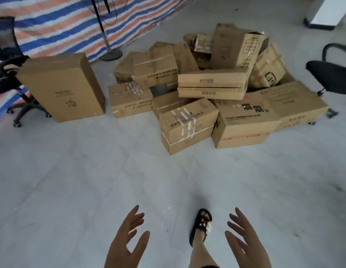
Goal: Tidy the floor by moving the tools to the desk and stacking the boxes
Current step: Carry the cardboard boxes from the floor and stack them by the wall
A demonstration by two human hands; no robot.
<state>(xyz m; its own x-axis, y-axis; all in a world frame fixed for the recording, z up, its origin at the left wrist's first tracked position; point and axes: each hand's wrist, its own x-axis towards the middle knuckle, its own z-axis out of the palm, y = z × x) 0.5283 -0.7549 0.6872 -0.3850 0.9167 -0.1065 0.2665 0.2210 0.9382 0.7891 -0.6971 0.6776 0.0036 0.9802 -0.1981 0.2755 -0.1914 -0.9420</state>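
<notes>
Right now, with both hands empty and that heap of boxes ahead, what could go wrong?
The pile of boxes is loose: the tilted box on top could slide if a lower one is pulled. The foot wears an open sandal, so a falling box could hurt toes. The office chair on the right stands close and may hinder lifting.

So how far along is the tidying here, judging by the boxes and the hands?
Done: nothing visibly stacked; the box pile is a jumble on the floor, one tall box standing apart. In hand: nothing; left hand and right hand are open and empty. Left: all the stacking. No tools or desk visible.
</notes>
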